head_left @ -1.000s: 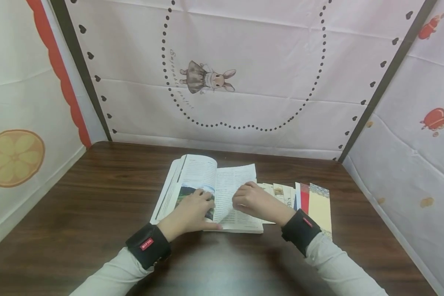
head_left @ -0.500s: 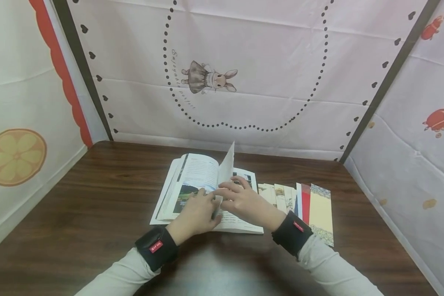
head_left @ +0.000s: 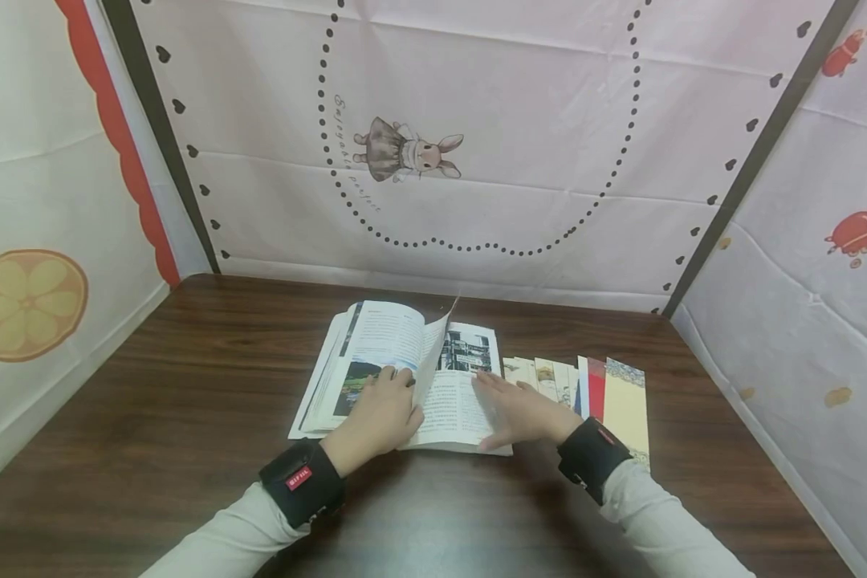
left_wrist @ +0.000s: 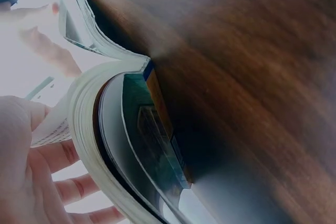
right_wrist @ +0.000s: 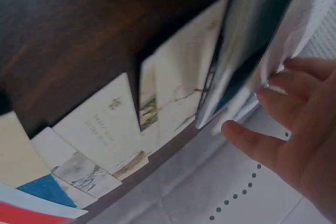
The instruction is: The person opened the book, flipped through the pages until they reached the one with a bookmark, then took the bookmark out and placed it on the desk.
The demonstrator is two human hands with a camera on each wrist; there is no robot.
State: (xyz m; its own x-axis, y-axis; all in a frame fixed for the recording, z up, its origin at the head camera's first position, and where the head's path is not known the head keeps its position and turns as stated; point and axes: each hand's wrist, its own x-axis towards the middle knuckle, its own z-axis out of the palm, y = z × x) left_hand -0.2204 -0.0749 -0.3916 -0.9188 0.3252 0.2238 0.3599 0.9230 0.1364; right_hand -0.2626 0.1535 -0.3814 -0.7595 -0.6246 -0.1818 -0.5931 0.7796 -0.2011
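An open book point(head_left: 444, 413) with printed text and photos lies on the brown table. Between its two halves a single page point(head_left: 433, 345) stands partly raised. My left hand point(head_left: 377, 413) rests on the left-hand pages, fingers spread over a landscape photo. In the left wrist view that hand point(left_wrist: 31, 166) lies along the curved page block point(left_wrist: 84, 98). Over the right-hand page lies my right hand point(head_left: 523, 405), its fingers extended at the outer edge. The right wrist view shows this hand point(right_wrist: 310, 124) with fingers apart, its fingertips right at the pages.
Several overlapping cards spread out to the right of the book, among them a red one point(head_left: 596, 389) and a cream one with a patterned border point(head_left: 627, 409). Behind the table point(head_left: 224, 353) hangs a white printed cloth point(head_left: 535, 160); similar cloth lines both sides.
The right hand lifted a page and turned it leftward, let go, and moved right onto the page beneath. The raised page has sunk a little. The left hand has stayed on the left-hand pages.
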